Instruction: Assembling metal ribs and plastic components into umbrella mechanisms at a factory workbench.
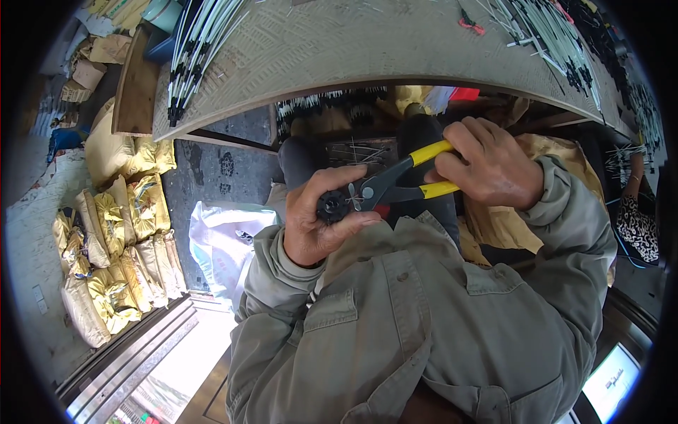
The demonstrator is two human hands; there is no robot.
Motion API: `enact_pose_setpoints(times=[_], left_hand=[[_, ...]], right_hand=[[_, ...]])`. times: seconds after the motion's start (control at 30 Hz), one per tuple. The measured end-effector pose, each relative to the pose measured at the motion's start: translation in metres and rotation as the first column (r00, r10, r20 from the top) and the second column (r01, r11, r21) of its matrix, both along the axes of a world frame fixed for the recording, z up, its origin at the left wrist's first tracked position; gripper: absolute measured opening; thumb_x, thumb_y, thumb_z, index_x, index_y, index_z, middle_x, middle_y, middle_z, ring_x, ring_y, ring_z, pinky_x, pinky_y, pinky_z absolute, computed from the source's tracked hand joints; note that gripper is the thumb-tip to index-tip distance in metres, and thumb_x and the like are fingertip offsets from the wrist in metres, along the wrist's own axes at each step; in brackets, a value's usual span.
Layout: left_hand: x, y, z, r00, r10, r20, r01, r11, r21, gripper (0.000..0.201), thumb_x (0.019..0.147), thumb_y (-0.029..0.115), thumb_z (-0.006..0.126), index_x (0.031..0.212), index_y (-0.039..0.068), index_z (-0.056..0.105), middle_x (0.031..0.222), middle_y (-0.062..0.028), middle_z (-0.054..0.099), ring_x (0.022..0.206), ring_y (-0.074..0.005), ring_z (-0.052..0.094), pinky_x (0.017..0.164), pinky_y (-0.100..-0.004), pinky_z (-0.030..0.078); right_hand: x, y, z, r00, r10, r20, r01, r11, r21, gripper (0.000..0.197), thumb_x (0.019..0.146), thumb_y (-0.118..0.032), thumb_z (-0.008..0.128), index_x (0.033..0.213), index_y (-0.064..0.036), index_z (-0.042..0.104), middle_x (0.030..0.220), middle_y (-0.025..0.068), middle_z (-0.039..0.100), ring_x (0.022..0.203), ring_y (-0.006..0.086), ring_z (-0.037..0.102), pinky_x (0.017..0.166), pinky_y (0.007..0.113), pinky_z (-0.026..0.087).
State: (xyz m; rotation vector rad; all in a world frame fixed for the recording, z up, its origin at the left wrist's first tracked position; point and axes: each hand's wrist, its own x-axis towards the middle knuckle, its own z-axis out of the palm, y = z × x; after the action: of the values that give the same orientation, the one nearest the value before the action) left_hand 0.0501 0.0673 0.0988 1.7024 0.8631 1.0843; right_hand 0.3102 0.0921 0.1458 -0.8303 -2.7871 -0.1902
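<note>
My left hand [307,219] is curled around a black round part [330,208] with a hole in its middle, thumb and fingers on either side of it. In my right hand [487,162] are pliers [385,185] with yellow handles and a dark metal head. Their handles stand apart, and the jaws point left, up against the black part. Small pale, thin pieces [354,198] show at the jaws; whether the jaws touch them I cannot tell. Both hands are above my lap, in front of the table edge.
Ahead stands a worn table [339,49], with a bundle of black and white rods [198,53] at its left and more rods [558,42] at its right. A white plastic bag [226,240] lies by my left arm. Yellow and tan sacks [123,247] are stacked farther left.
</note>
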Motion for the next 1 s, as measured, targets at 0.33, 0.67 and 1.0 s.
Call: enact_pose_setpoints(times=[0.33,0.67,1.0], left_hand=[[-0.009,-0.001,-0.002,0.995,-0.075,0.070,0.077,0.997,-0.032,0.052,0.062,0.017,0.082,0.105,0.000,0.057,0.089,-0.0115,0.062,0.071,-0.0167,0.059,0.064,-0.0255,0.045],[-0.008,-0.005,-0.002,0.977,0.046,0.208,-0.025,0.994,-0.103,0.059,0.060,0.018,0.083,0.109,-0.001,0.056,0.096,-0.0119,0.062,0.074,-0.0150,0.058,0.065,-0.0251,0.045],[-0.016,-0.001,0.002,0.999,-0.041,0.033,0.041,0.999,-0.018,0.064,0.059,0.026,0.083,0.108,-0.005,0.056,0.106,-0.0148,0.060,0.094,-0.0207,0.057,0.086,-0.0304,0.042]], right_hand=[[0.005,0.008,0.001,0.973,-0.021,-0.232,-0.184,0.542,-0.820,0.023,0.074,-0.012,0.064,0.093,-0.0021,0.055,0.093,0.0114,0.051,0.068,0.0279,0.055,0.058,0.034,0.043],[-0.014,-0.015,0.005,0.989,-0.089,-0.120,0.076,0.991,-0.109,0.036,0.065,-0.011,0.065,0.101,-0.0103,0.064,0.107,0.0109,0.051,0.092,0.0262,0.053,0.088,0.050,0.035],[-0.019,-0.011,0.003,0.990,-0.094,-0.106,0.086,0.993,-0.083,0.040,0.068,-0.008,0.064,0.107,-0.0173,0.062,0.100,0.0097,0.052,0.094,0.0247,0.055,0.104,0.058,0.022]])
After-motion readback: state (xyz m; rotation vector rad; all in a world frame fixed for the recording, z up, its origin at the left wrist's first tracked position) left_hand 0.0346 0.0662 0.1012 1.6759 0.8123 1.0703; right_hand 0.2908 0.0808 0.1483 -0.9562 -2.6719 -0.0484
